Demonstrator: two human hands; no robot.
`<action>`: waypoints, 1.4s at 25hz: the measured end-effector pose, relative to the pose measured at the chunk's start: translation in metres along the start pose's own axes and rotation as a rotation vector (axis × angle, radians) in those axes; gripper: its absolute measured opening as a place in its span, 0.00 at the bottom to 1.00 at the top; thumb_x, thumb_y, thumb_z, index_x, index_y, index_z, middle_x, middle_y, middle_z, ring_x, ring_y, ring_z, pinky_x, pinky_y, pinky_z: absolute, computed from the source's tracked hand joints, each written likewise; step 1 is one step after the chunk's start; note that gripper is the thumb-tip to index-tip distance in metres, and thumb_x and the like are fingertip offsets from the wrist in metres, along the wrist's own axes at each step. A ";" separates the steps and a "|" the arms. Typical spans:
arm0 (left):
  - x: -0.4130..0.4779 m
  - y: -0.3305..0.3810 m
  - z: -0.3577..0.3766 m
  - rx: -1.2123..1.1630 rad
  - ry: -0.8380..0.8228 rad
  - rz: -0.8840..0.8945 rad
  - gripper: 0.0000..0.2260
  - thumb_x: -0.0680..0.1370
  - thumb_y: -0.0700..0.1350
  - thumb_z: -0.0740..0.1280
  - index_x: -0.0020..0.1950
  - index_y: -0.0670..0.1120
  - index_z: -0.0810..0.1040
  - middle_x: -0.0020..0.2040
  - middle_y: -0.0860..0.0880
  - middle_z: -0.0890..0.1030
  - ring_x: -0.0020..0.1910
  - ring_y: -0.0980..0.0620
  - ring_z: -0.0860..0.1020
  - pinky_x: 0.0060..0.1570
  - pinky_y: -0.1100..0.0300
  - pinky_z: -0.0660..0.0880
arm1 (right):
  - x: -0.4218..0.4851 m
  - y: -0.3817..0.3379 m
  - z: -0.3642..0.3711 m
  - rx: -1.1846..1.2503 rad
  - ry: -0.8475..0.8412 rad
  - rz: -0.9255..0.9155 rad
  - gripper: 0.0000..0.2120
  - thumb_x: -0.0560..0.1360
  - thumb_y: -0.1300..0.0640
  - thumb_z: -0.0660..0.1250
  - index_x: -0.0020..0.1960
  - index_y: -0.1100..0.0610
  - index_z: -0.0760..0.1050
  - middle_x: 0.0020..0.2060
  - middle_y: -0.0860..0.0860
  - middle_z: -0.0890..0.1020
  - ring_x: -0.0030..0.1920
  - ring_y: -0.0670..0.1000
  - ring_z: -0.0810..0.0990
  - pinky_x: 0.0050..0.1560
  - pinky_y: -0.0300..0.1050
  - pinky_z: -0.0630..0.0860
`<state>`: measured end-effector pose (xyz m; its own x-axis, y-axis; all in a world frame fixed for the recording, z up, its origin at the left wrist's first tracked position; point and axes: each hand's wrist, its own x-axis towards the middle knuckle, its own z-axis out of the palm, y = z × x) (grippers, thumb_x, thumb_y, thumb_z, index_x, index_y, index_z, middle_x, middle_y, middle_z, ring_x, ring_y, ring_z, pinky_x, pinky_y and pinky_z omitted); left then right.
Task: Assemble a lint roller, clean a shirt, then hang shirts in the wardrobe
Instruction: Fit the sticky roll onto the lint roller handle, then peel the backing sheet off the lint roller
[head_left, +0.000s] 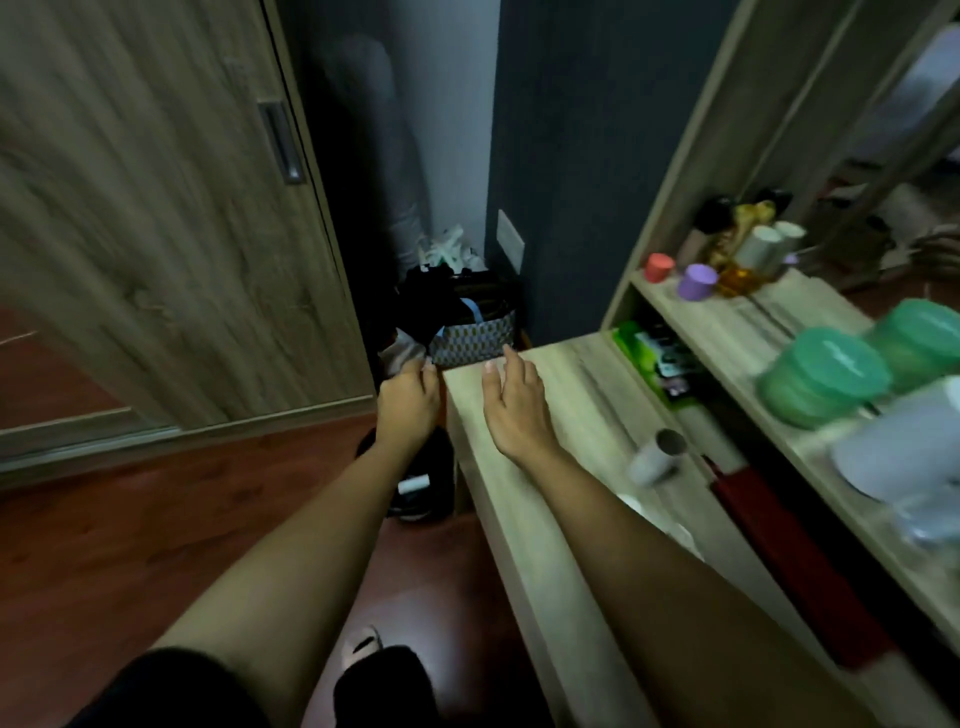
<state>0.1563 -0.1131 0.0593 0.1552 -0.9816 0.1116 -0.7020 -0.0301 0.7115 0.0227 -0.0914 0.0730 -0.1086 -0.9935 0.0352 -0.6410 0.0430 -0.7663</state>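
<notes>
Past the far end of the pale wooden desk, my left hand curls its fingers at a bundle of grey cloth beside the patterned woven bag (blur hides whether they pinch it). My right hand hovers over the desk, fingers loosely spread, holding nothing. The white lint roll with its cardboard core lies on the desk nearer me. I judge the cloth wants a firm pinch, lifted clear of the bag.
</notes>
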 end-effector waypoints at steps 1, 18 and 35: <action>-0.018 0.008 0.007 0.010 -0.017 0.019 0.15 0.82 0.45 0.56 0.60 0.38 0.75 0.52 0.34 0.80 0.52 0.34 0.77 0.46 0.50 0.71 | -0.016 0.008 -0.011 -0.010 0.017 -0.004 0.24 0.80 0.48 0.51 0.73 0.58 0.58 0.69 0.59 0.66 0.69 0.59 0.64 0.68 0.53 0.61; -0.145 0.044 0.122 0.150 -0.508 0.213 0.19 0.78 0.48 0.63 0.68 0.42 0.70 0.59 0.39 0.79 0.59 0.41 0.76 0.54 0.56 0.69 | -0.098 0.187 -0.131 -0.160 0.140 0.302 0.28 0.72 0.51 0.69 0.64 0.65 0.65 0.59 0.62 0.71 0.61 0.61 0.70 0.61 0.53 0.67; -0.131 0.046 0.129 0.144 -0.546 0.441 0.09 0.71 0.46 0.66 0.45 0.42 0.80 0.43 0.45 0.82 0.41 0.46 0.78 0.41 0.60 0.72 | -0.045 0.197 -0.123 -0.125 0.006 0.154 0.19 0.72 0.53 0.70 0.55 0.64 0.69 0.47 0.57 0.78 0.46 0.56 0.76 0.41 0.44 0.67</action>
<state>0.0139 -0.0098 -0.0117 -0.5074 -0.8614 -0.0219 -0.7098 0.4034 0.5774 -0.1927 -0.0254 -0.0009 -0.2169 -0.9735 -0.0723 -0.7057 0.2076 -0.6775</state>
